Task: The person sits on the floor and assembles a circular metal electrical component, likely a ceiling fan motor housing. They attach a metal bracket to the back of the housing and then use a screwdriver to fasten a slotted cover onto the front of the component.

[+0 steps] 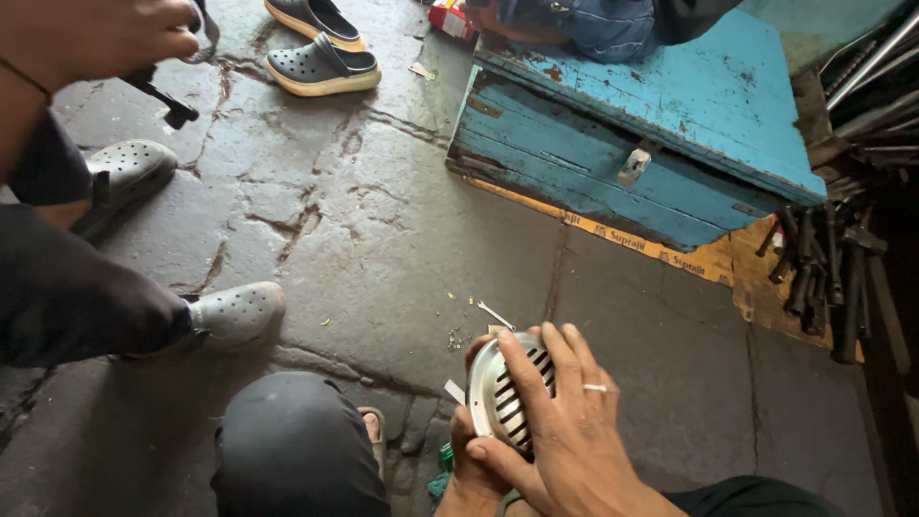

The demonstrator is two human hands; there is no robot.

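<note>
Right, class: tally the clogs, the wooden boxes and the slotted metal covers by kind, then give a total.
Grey perforated rubber clogs: 4
Worn blue wooden box: 1
Round slotted silver metal cover: 1
Total: 6

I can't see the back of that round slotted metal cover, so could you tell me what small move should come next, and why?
Probably tilt the round slotted cover to expose its back: the right hand lies across its front, the left hand cradles it below, and its rear is hidden.
</note>
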